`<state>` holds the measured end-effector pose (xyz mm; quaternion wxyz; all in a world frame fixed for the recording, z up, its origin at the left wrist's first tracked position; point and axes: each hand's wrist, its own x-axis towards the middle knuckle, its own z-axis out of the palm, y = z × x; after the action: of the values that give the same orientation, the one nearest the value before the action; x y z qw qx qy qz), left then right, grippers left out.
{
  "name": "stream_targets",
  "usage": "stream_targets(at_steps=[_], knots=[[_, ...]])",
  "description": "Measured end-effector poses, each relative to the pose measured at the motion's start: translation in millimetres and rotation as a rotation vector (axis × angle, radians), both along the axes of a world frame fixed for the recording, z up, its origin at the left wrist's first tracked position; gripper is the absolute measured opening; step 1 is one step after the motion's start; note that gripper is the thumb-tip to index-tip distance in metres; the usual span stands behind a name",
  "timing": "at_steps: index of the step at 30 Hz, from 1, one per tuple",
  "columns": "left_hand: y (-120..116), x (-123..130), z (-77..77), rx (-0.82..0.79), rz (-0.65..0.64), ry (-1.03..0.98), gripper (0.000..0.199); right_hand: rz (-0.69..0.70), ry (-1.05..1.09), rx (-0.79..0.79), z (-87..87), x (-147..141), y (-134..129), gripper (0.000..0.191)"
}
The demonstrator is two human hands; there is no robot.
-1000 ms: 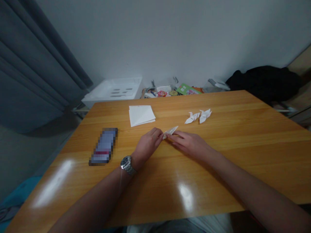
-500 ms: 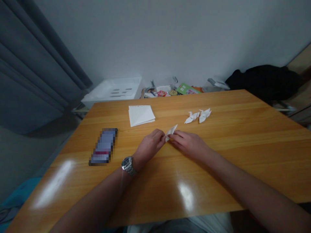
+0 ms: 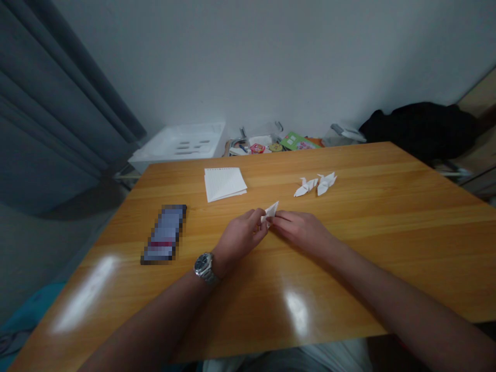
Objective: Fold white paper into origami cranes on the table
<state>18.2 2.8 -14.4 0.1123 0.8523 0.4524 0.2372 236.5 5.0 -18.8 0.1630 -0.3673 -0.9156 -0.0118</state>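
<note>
Between my two hands is a small piece of folded white paper (image 3: 272, 210), its pointed tip sticking up and away from me. My left hand (image 3: 241, 233), with a metal watch (image 3: 204, 266) on the wrist, pinches the paper's left side between thumb and fingers. From the right, my right hand (image 3: 300, 227) grips its lower edge with the fingertips. The fingers hide the lower part of the paper. Two folded white paper cranes, a left one (image 3: 306, 187) and a right one (image 3: 326, 184), rest on the table beyond my right hand.
A stack of lined paper sheets (image 3: 225, 184) lies on the wooden table (image 3: 368, 206) beyond my left hand. To the left is a phone (image 3: 165, 233) with a blurred screen. Behind the far edge stand a white plastic tray (image 3: 182, 139), a green booklet (image 3: 298, 141) and a black cloth bundle (image 3: 422, 129).
The folded paper has turned slightly and its tip has shifted a little left. My left fingers have moved up around its side, and the left thumb now shows below it.
</note>
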Motion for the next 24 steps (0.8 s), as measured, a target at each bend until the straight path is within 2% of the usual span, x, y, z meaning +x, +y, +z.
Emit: stream_targets(at_steps=[9, 14, 24], knots=[[-0.3, -1.1, 0.6, -0.011, 0.001, -0.011, 0.013, -0.073, -0.068, -0.037, 11.5, -6.0, -5.2, 0.021], [-1.6, 0.0, 0.7, 0.001, -0.021, -0.010, 0.012, -0.090, -0.063, -0.064, 8.0, -7.2, -5.8, 0.032], [-7.0, 5.3, 5.3, 0.001, 0.045, 0.033, 0.013, -0.073, -0.048, -0.051, 6.7, -6.0, -3.0, 0.025]])
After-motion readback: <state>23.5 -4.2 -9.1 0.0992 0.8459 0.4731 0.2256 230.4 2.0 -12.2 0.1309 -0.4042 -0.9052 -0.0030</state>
